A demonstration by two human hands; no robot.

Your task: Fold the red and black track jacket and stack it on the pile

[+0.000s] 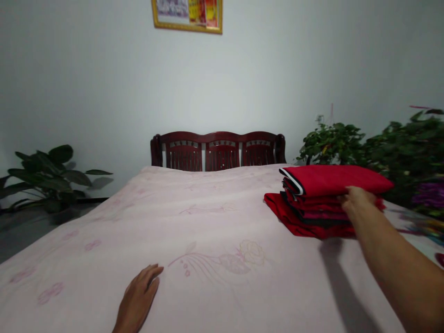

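Observation:
A stack of folded red and dark cloths (312, 215) sits on the right part of the bed. On top lies a thick folded red cloth (333, 178) with a black and white edge at its left end. My right hand (360, 203) reaches to the near side of this top cloth, its thumb against the lower edge and its fingers partly hidden and slightly blurred; it appears to grip the edge. My left hand (140, 293) rests open and flat on the pale pink bedsheet (208, 231), left of a printed flower, holding nothing.
Beyond the bed stands a dark red wooden bench back (222, 150) against the wall. Leafy plants grow at the left (48, 175) and at the right (333, 143). A gold picture frame (187, 28) hangs above. Purple flowers (428, 194) show at the right edge.

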